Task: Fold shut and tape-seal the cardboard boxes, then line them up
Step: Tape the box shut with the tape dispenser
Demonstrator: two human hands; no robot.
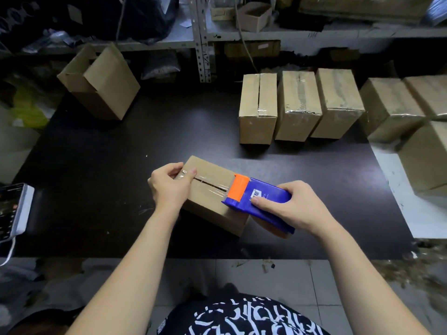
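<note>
A small cardboard box (211,201) lies on the dark table (96,189) in front of me, its flaps folded shut. Clear tape runs along its top seam. My left hand (169,186) grips the box's far left end, thumb pressing the tape's start. My right hand (287,206) holds a blue and orange tape dispenser (256,198) on the box's right end, with its orange head on the seam. Three shut boxes (300,105) stand side by side at the back right; two show tape on top.
An open-flapped box (101,83) stands at the back left. More boxes (406,110) are stacked at the right edge. A phone (12,211) lies at the left table edge. Metal shelving (203,37) with clutter runs behind the table.
</note>
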